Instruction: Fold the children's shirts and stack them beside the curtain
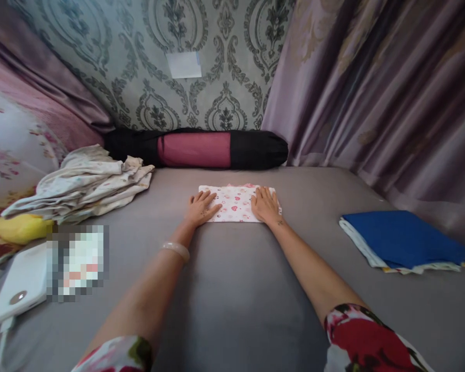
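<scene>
A folded white cloth (234, 204) with pink and red prints lies flat on the grey bed sheet (232, 289), straight in front of me. My left hand (203, 206) rests on its left end, fingers spread and palm down. On the right end lies my right hand (265, 205), also flat with its fingers stretched out. A pink edge shows along the far side of the cloth. Neither hand grips the cloth. What is under the palms is hidden.
A crumpled pile of pale cloth (96, 178) lies at the left, near a yellow object (19, 227) and a white power bank (21, 281) with cables. Folded blue fabric (406, 237) sits at the right. A black and pink roll (194, 149) lies along the patterned wall (225, 62).
</scene>
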`<control>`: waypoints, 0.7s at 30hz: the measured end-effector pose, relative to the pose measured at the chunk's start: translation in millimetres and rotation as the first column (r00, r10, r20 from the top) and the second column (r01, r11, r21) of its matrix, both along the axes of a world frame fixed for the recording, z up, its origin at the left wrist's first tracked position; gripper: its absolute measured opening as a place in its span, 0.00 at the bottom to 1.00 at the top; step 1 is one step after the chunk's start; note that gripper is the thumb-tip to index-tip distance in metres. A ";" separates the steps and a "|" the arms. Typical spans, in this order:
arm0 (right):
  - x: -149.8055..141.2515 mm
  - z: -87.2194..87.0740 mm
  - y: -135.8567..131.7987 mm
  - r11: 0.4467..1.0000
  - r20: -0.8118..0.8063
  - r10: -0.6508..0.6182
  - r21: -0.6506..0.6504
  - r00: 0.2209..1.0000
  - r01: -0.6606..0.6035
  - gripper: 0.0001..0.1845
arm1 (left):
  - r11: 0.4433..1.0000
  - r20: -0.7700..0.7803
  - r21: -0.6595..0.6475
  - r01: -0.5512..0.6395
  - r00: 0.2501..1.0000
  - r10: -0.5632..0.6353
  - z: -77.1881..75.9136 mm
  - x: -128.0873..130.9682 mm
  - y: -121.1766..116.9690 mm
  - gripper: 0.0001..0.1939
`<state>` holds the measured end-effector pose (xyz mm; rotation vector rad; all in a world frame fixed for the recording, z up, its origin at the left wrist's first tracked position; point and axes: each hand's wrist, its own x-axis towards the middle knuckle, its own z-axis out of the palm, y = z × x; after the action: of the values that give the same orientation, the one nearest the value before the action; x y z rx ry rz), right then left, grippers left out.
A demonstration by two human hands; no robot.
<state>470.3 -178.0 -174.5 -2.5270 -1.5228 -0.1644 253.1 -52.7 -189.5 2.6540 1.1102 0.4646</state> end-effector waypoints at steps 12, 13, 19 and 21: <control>8.5 -2.2 -4.6 1.000 -0.044 0.001 0.000 0.999 -0.001 0.30 | 1.000 -0.019 0.012 -0.010 1.000 0.011 1.5 0.0 -2.8 0.30; 10.7 -1.7 -5.1 1.000 -0.049 -0.005 0.001 0.999 0.005 0.30 | 1.000 -0.026 0.013 -0.014 1.000 0.014 2.3 0.5 -3.7 0.30; 27.1 -5.2 -9.6 0.997 -0.031 -0.076 0.015 0.997 0.076 0.32 | 0.996 -0.062 0.087 -0.005 0.998 0.010 1.2 4.9 -6.4 0.29; 28.8 -6.0 -10.8 0.997 -0.030 -0.077 -0.005 0.997 0.077 0.32 | 0.990 -0.079 0.137 0.022 0.997 -0.011 1.3 6.0 -6.6 0.28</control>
<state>499.1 -188.7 -180.4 -2.5805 -1.4165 -0.1333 259.2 -59.3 -188.2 2.8211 1.1150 0.4533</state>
